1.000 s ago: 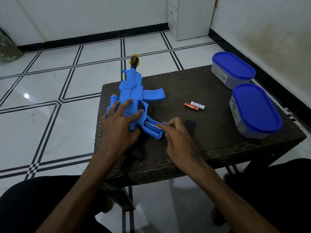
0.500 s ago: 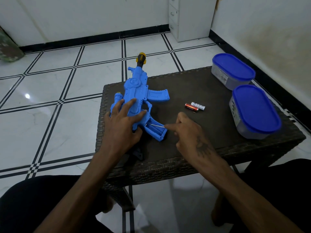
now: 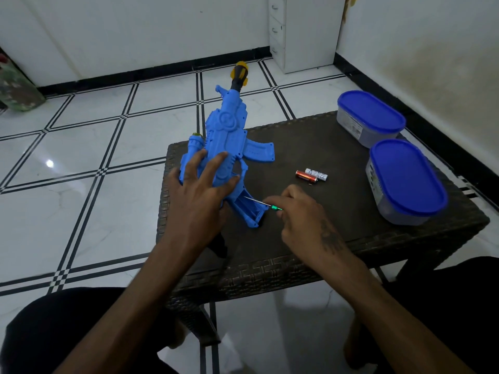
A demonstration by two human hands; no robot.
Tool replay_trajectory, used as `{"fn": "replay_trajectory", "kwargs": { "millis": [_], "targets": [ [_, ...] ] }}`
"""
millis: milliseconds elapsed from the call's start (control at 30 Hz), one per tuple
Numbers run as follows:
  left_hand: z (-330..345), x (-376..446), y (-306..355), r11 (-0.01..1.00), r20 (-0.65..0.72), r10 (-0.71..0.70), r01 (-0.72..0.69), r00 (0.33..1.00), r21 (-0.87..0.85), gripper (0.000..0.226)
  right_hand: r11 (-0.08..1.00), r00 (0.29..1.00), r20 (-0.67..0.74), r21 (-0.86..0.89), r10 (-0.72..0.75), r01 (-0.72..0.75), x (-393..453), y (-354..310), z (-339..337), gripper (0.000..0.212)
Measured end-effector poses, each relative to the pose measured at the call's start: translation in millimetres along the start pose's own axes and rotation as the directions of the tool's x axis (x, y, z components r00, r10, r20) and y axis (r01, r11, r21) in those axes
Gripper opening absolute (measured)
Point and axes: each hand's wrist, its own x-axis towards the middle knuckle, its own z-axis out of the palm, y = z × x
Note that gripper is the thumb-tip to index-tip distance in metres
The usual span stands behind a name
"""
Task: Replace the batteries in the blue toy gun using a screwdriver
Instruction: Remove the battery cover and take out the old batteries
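A dark woven table (image 3: 351, 238) stands on a white tiled floor (image 3: 81, 198), and everything else is placed here by the table. The blue gun (image 3: 229, 136) lies along the table's left edge, its yellow-and-black muzzle reaching out past the far edge over the floor, its curved magazine pointing toward the table's middle. Two tubs with blue lids sit along the table's right side: the near tub (image 3: 405, 182) close to the right edge, the far tub (image 3: 370, 117) at the far right corner. The left hand (image 3: 197, 195) lies flat on the gun's body near the table's left edge, fingers spread and straight, pressing it down. The right hand (image 3: 305, 220) is toward the table's front middle, its fingers curled and pinching the green handle of a screwdriver (image 3: 263, 203); the thin metal shaft points into the open cavity of the gun's grip, which is angled toward the table's front. Two batteries (image 3: 312, 175), one reddish and one white, lie side by side and touching at the table's middle, between the gun and the near tub.
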Motion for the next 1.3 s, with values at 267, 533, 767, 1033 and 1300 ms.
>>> {"fn": "replay_trajectory", "kwargs": {
  "millis": [267,533,767,1033,1300],
  "targets": [
    [1.1,-1.1,-1.5,1.0,0.018,-0.023,0.023,1.0,-0.013,0.056,0.983,0.999,-0.009,0.182,0.038,-0.036,-3.8,6.2,11.1,0.043],
    [4.3,-2.4,-4.3,0.999,0.026,-0.039,0.04,0.999,-0.035,0.054,0.985,0.996,0.055,0.154,0.068,-0.075,-3.8,8.2,13.0,0.043],
    [11.4,-5.3,-3.3,0.99,0.044,-0.058,0.063,0.997,-0.129,0.058,0.977,0.992,0.057,0.176,0.11,-0.118,-6.1,8.2,17.4,0.036],
    [15.4,-7.3,-4.3,0.98,0.048,-0.082,0.09,0.995,-0.177,0.057,0.955,0.986,0.083,0.25,0.145,-0.161,-4.8,9.7,23.6,0.031],
    [17.4,-10.3,-3.9,0.981,0.012,-0.086,0.086,0.996,-0.171,0.058,0.992,0.992,0.102,0.096,0.071,-0.081,1.9,5.1,15.1,0.044]
  ]
}}
